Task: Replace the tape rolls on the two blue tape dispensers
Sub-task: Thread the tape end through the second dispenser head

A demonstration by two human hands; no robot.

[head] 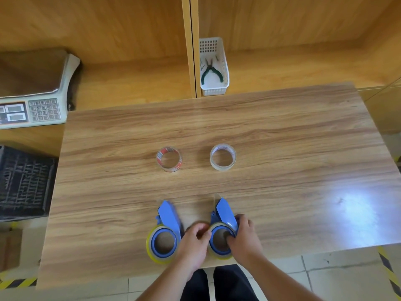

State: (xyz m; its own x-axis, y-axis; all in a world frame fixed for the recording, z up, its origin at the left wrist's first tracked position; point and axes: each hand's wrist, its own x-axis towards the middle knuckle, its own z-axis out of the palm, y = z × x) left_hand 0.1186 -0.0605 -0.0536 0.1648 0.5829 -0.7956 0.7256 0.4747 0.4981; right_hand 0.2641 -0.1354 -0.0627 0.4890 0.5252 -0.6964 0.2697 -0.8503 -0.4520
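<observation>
Two blue tape dispensers lie near the table's front edge, each carrying a yellowish tape roll. The left dispenser (167, 231) lies untouched. Both hands are on the right dispenser (223, 224): my left hand (194, 242) curls against the left side of its roll, and my right hand (244, 235) grips its right side with the thumb in the core. Further back stand two fresh rolls, a clear roll with a red label (168, 159) on the left and a plain clear roll (222, 157) on the right.
The wooden table (282, 148) stands before wooden shelving. A white basket (213, 68) with green-handled pliers sits behind it. A weighing scale (32, 92) is at the far left, a black crate (23, 183) below it. Tiled floor with hazard stripes lies around.
</observation>
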